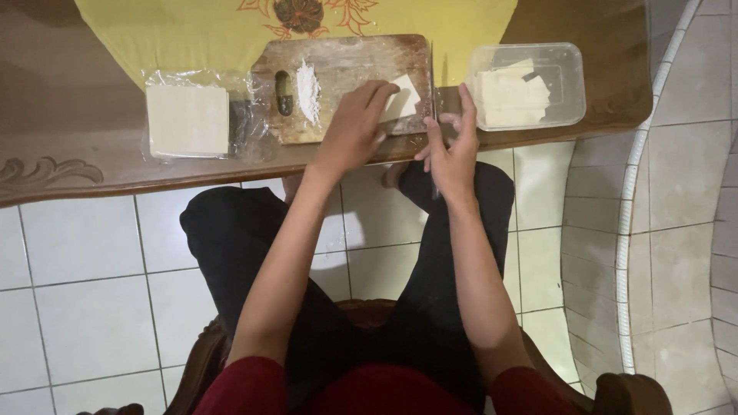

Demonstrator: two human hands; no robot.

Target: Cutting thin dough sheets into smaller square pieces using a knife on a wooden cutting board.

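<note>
My left hand point(356, 127) rests on a wooden cutting board point(346, 65), its fingers pressing a pale square sheet of dough point(405, 98) near the board's right end. Just off the board's right edge, my right hand point(451, 150) grips a knife point(432, 81); the thin blade stands upright along that edge, close to the sheet. A small heap of white flour point(308, 91) lies on the left part of the board, beside its handle slot.
A clear plastic bag holding a stack of square wrappers point(188, 119) lies left of the board. A clear plastic tub point(569, 77) with cut pale sheets stands to the right. A yellow cloth point(192, 31) covers the wooden table point(69, 138). White tiled floor lies below.
</note>
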